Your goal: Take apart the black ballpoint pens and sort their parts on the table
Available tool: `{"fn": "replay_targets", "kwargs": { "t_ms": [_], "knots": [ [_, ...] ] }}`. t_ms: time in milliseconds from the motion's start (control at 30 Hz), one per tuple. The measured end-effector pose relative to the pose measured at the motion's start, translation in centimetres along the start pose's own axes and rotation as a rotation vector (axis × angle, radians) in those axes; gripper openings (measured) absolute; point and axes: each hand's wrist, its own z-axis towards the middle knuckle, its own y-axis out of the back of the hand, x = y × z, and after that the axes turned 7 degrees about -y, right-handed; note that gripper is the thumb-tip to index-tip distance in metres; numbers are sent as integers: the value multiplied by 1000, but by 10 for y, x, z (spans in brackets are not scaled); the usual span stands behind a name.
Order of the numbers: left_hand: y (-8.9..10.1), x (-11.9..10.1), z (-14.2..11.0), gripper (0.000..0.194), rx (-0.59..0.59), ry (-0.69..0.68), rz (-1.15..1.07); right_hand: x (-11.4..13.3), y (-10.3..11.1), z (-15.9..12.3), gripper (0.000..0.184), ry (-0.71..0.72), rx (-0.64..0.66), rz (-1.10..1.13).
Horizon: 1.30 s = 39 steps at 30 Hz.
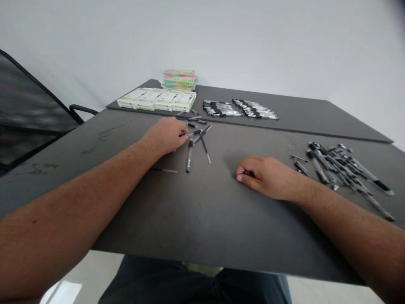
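Several pens (189,156) lie on the table (196,211) beside the left hand (165,134), which pinches one pen (195,132); likely light, stiff, slick, best gripped mid-barrel. The right hand (268,175) curls shut, seemingly around nothing.

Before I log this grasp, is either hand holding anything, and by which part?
The left hand has its fingers at one end of a pen; whether it is gripped cannot be told. The right hand shows nothing held.

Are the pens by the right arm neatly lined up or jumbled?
Jumbled: the pens lie overlapping on the table, pointing different ways.
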Motion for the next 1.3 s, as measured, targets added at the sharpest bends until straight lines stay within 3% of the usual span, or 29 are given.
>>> {"fn": "replay_targets", "kwargs": {
  "t_ms": [167,333,467,567,700,867,967,1067,1167,1300],
  "knots": [
    [3,2,6,27,61,8,36,1,1,0,9,-5,4,4],
    [11,-12,4,32,94,4,216,1,0,-1,10,-9,11,-2],
    [13,-21,1,34,90,21,203,1,0,-1,10,-8,12,-13],
    [16,-19,0,34,34,62,154,1,1,0,10,-6,6,-13],
    [28,-20,-4,29,-154,95,-17,1,0,0,13,-12,-28,24],
    [37,-55,-21,26,-321,-126,-318,10,-7,1,34,-175,-272,281],
    [32,-86,-31,22,-287,-357,-413,18,-15,2,42,-204,-332,548],
    [28,-110,-37,19,-259,-446,-495,23,-22,5,37,-180,-314,774],
    [27,-118,-40,19,-214,-497,-542,24,-23,5,39,-139,-349,903],
    [25,-106,-37,33,-170,-458,-429,21,-15,0,46,-142,-449,966]
  ]
}}
